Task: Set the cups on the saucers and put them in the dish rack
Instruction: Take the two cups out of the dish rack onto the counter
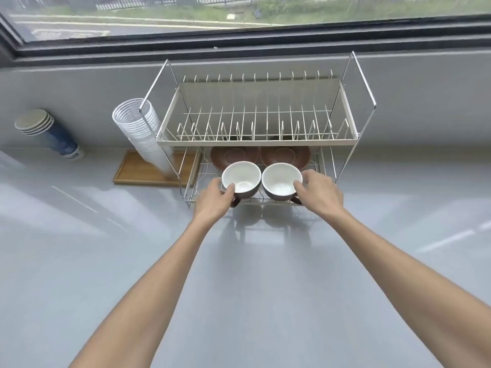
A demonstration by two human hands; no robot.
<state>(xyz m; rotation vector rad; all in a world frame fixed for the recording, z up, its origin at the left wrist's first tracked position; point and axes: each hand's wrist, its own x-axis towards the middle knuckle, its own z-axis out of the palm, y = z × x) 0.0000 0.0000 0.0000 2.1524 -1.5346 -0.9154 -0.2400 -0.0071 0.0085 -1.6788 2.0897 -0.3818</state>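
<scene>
Nearest the camera, two bare forearms reach out over the grey bench (pixel 239 288) toward the front edge of the dish rack (pixel 265 140). The left hand (pixel 215 199) is closed on the left cup (pixel 241 179), thumb hooked over its near rim and fingers wrapped round the outside above the handle, which points back toward the person. The right hand (pixel 317 192) grips the right cup (pixel 281 181) the same way, thumb on the rim and fingers round the right-hand wall. Both cups stand upright, mouths up, side by side and almost touching at the front of the rack's lower wire shelf; whether they rest on the wires or hang just above them cannot be told.

Just beyond each cup, deeper in the same lower shelf, lies a brown saucer: the left saucer (pixel 233 155) directly behind the left cup, the right saucer (pixel 285 154) directly behind the right cup. So each cup's target lies straight ahead of the hand that holds it, and the move probably called for is a short push away from the body, under the upper tier, which hangs low over the saucers and leaves little headroom.

To the far left stand a stack of white cups (pixel 140 128) on a wooden tray (pixel 130 171), and blue paper cups (pixel 50 134).
</scene>
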